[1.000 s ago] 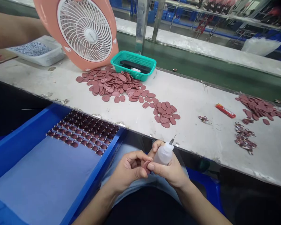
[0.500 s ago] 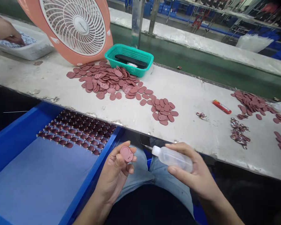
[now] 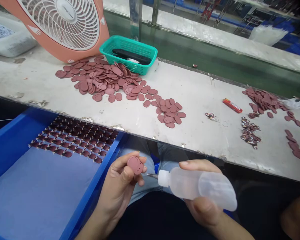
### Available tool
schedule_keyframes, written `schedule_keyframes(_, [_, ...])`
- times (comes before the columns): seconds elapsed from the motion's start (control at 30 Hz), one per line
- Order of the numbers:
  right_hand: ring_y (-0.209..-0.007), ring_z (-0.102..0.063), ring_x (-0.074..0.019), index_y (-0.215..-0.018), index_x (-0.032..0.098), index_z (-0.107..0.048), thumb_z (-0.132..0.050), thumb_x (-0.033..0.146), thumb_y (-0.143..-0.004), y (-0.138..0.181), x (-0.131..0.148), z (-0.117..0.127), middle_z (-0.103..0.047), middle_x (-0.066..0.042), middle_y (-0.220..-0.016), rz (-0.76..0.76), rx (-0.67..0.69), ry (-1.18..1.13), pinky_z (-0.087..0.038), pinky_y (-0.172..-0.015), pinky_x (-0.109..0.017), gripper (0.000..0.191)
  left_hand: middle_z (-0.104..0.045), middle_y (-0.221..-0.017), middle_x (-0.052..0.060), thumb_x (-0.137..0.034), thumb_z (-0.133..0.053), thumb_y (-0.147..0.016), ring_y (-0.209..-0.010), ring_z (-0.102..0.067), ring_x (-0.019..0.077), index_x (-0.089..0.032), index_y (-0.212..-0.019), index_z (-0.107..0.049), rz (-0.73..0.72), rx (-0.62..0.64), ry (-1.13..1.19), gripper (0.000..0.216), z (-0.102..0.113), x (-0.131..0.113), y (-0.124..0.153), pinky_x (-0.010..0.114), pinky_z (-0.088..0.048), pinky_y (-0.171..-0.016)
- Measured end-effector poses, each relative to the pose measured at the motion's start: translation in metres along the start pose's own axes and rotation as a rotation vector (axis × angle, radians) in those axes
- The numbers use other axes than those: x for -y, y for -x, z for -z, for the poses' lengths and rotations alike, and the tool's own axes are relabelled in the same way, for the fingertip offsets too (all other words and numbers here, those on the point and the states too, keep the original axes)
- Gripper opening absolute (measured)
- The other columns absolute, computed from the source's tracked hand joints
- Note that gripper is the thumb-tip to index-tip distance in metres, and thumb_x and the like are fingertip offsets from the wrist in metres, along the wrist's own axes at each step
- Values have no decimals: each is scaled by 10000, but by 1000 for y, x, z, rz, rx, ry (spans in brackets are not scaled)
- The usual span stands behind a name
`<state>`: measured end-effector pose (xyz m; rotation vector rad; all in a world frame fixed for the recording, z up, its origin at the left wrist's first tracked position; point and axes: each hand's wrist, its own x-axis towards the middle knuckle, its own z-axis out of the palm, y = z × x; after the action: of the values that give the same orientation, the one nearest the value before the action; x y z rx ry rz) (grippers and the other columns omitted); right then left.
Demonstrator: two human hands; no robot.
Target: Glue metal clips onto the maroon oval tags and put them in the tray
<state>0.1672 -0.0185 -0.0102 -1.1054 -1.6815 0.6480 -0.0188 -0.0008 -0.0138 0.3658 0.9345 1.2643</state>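
Observation:
My left hand [image 3: 121, 186] pinches a small pink oval piece [image 3: 135, 164] with two holes, held up over my lap. My right hand [image 3: 205, 196] is wrapped round a clear squeeze bottle [image 3: 197, 185] laid sideways, its metal needle tip pointing left and almost touching the oval piece. A heap of the same pink ovals [image 3: 107, 80] lies on the worn white bench [image 3: 202, 100], with a smaller cluster [image 3: 170, 111] nearer me. Rows of darker finished pieces [image 3: 75, 138] sit in the blue tray [image 3: 17, 133] at my left.
A peach-coloured fan [image 3: 62, 23] and a teal basket [image 3: 128, 53] stand at the back of the bench. A red lighter [image 3: 232, 105], dark scraps [image 3: 250, 133] and more pink ovals [image 3: 263, 100] lie to the right. A white bin [image 3: 7, 40] sits far left.
The bottle has been tipped from upright to lying sideways and its needle brought up to the oval piece. My hands moved apart, then the needle closed in. Another person's hand at far left is gone from view.

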Motion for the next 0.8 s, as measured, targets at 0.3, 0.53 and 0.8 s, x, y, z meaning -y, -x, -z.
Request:
schedule_keyframes(0.3, [-484, -567, -177, -1152, 243, -659, -557, 554, -955, -18, 11, -3, -645, -55, -704, -100, -92, -262, -460, -381, -317, 382, -801, -806, 46, -500, -922, -563, -634, -709, 158, -299, -862, -832, -41, 10, -28, 371, -4, -2, 0, 158, -548, -449])
schedule_keyframes(0.53, [-523, -605, -162, -1155, 241, -674, -607, 503, -940, -19, 10, -2, -674, -36, -745, -79, -92, -270, -512, -437, -287, 345, -804, -829, 36, -477, -917, -595, -646, -703, 139, -278, -884, -828, -50, 23, -6, 362, -2, -1, 2, 146, -554, -474])
schedule_keyframes(0.8, [-534, -600, -158, -1164, 254, -680, -650, 486, -914, -18, 12, -2, -671, -19, -755, -101, -98, -316, -503, -461, -288, 343, -810, -843, 22, -435, -905, -641, -665, -712, 131, -267, -911, -822, -42, 34, 12, 328, -1, -1, 3, 144, -563, -487])
